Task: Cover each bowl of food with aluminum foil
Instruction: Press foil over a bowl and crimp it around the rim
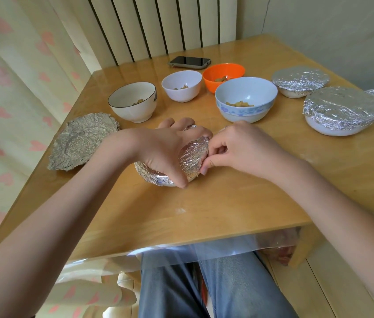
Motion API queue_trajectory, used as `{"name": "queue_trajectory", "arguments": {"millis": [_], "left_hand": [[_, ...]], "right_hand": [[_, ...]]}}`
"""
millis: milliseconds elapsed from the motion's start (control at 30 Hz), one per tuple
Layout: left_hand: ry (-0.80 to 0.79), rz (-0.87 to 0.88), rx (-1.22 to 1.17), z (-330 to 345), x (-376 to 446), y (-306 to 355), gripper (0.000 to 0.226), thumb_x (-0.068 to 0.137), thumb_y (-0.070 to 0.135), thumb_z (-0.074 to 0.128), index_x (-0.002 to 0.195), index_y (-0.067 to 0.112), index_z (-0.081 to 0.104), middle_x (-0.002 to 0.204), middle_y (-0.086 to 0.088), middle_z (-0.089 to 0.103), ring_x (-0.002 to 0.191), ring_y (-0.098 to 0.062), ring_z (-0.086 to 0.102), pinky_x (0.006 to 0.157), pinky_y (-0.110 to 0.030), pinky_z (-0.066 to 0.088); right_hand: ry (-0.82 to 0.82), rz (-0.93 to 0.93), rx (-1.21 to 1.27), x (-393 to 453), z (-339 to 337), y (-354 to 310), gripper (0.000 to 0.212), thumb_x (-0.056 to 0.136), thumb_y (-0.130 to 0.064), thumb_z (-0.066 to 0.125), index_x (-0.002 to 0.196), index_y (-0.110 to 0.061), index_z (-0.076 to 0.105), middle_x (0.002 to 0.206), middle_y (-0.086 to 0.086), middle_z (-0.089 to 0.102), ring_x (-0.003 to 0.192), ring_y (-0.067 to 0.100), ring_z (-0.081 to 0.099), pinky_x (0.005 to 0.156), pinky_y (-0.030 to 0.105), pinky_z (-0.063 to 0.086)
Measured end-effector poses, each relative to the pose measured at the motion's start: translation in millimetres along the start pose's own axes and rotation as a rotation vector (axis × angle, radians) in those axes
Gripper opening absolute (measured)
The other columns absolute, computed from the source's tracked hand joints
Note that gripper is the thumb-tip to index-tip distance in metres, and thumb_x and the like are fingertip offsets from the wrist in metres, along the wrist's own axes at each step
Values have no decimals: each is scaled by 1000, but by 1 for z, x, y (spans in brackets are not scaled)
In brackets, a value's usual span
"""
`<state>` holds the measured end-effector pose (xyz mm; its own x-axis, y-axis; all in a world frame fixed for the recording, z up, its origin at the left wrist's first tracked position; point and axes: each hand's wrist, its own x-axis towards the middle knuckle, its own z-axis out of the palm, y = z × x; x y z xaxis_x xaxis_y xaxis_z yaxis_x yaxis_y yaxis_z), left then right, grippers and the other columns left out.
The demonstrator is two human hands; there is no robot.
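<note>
A foil-covered bowl (190, 159) sits at the middle of the wooden table (204, 203). My left hand (165, 150) curls over its top and near rim. My right hand (238, 148) pinches the foil at the bowl's right edge. Behind stand uncovered bowls holding food pieces: a white bowl with a dark rim (133, 101), a small white bowl (181, 84), an orange bowl (223, 75) and a blue-patterned bowl (245, 98). Two foil-covered bowls (299, 80) (343, 109) sit at the right. A crumpled, shaped foil sheet (81, 142) lies at the left.
A dark phone (189, 61) lies at the table's far edge. A clear plastic sheet covers the tabletop and hangs over its near edge. A curtain hangs at the left and a radiator stands behind the table. My legs in jeans are under the table.
</note>
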<state>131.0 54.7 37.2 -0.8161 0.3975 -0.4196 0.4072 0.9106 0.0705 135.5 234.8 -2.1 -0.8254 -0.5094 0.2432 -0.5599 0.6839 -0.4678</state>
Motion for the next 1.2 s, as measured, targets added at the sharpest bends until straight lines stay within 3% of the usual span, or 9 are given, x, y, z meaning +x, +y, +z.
{"name": "queue_trajectory", "arguments": {"millis": [100,333,433,600,767,900,1033,1100,1200], "left_hand": [[7,-6,7,0,0,0,105,42,53,70,129,61,13,141,20,14,136,-16,14,106,-51,38],[-21,-34,9,-2,-1,2,102,41,53,70,124,63,11,140,18,15,136,-20,15,105,-53,38],[-15,-37,9,0,1,1,102,42,52,69,125,62,12,141,17,15,135,-20,16,105,-52,39],[9,-77,-16,1,1,1,103,43,52,68,130,58,13,144,15,15,136,-22,16,106,-52,37],[58,-292,-12,1,1,8,103,63,62,74,143,49,11,147,2,22,136,-37,21,91,-46,37],[-37,-337,-35,-9,-7,15,134,54,79,70,144,52,-25,162,-5,-22,147,-40,-15,115,-59,8],[-75,-204,35,-19,-14,1,148,33,78,72,136,58,-32,154,10,-38,141,-25,-36,113,-64,-4],[-125,-148,89,-17,-12,-7,147,36,72,80,140,60,-24,157,13,-31,145,-24,-30,115,-61,2],[-95,-61,46,-10,-9,-13,127,49,52,90,139,61,0,152,21,4,147,-22,7,114,-55,27]], "right_hand": [[1,14,-182,3,-6,-5,39,60,-63,71,59,-25,63,56,-10,53,59,2,43,52,26,27],[-10,123,-48,-17,-4,-1,45,56,-73,63,70,-31,60,56,-14,54,59,-1,50,57,25,37],[72,168,-9,-15,1,-4,42,62,-68,68,63,-27,60,55,-14,55,57,1,49,58,26,37],[-21,165,-25,-12,-1,-10,35,75,-58,68,68,-24,60,65,-12,61,63,1,51,60,24,38],[-17,143,-101,-12,-4,-5,23,83,-57,59,86,-34,56,67,-11,59,68,5,51,58,27,35],[-35,170,-117,-25,-3,-5,29,79,-55,64,99,-36,55,68,-12,55,71,6,52,57,26,34],[30,186,-145,-31,11,-21,46,71,-72,59,96,-34,53,79,-11,58,80,14,56,65,29,36],[63,186,-161,-29,18,-29,52,68,-77,56,96,-33,54,84,-11,59,84,14,58,66,29,35],[126,183,-164,-24,24,-35,50,69,-76,57,90,-30,57,88,-7,65,88,17,62,65,28,35]]}}
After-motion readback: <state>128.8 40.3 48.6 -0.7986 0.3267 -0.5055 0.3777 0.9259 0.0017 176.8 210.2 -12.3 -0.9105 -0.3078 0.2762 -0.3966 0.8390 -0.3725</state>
